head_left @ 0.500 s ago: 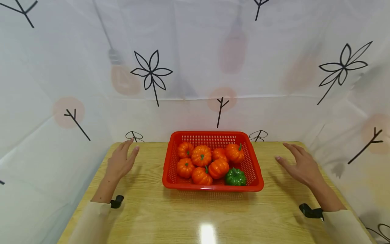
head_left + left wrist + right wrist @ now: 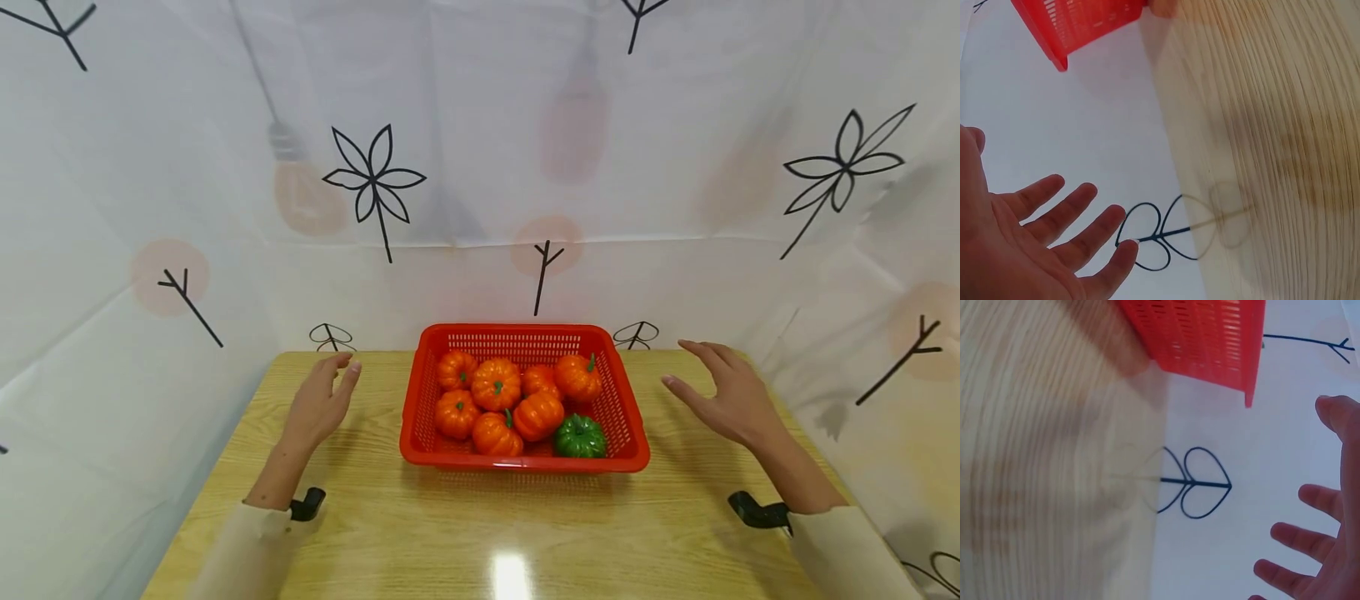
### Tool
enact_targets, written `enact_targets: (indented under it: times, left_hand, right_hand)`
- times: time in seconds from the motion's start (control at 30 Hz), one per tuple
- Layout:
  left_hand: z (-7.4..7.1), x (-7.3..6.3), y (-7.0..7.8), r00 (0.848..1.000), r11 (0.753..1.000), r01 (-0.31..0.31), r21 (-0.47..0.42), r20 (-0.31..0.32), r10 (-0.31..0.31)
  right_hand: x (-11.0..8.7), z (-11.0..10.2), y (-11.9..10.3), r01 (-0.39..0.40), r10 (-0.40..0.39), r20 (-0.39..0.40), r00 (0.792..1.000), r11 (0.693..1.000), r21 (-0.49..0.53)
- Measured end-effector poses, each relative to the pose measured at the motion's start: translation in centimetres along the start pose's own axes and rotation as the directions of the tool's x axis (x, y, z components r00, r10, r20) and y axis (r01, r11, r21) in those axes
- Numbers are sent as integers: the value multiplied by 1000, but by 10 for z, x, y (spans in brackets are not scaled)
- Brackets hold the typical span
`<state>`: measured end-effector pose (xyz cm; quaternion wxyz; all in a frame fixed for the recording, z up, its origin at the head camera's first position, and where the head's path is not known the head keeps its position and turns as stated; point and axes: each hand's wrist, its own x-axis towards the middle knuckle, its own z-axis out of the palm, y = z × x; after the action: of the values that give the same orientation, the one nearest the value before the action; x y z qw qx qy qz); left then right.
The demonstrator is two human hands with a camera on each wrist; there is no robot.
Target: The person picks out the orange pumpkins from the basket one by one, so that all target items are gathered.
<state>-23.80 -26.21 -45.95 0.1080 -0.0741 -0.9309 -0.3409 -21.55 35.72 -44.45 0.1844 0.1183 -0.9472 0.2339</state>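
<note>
A red plastic basket [image 2: 523, 463] with slotted walls sits at the middle of the table, towards its back edge. Inside lie several small orange pumpkins [image 2: 496, 382] and one green pumpkin [image 2: 580, 436] at the front right corner. My left hand [image 2: 318, 404] hovers left of the basket, apart from it, fingers loosely extended and holding nothing. On the other side, my right hand [image 2: 731, 396] is held over the table with its fingers spread and nothing in them. Both wrist views show the basket wall, [image 2: 1085, 25] beyond the left fingers and beyond the right ones.
The wooden table [image 2: 420, 533] carries the basket. Behind it and at both sides hangs a white cloth [image 2: 480, 167] printed with flowers and twigs. Each wrist wears a black strap, such as the left strap [image 2: 307, 505].
Both hands have moved inward towards the basket, the left one to the right and the right one slightly to the left. The basket and pumpkins stay in place.
</note>
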Motion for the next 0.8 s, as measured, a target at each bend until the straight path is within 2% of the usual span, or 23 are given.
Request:
enact_targets:
  times: [0.4,0.8]
  left_hand:
    - [23,-4,16,999,988,26,-153,24,-22]
    - [46,-3,31,996,948,51,-313,87,-25]
  right_hand:
    - [16,1,-19,49,-50,15,999,999,23]
    - [31,1,-43,94,-95,64,993,995,12]
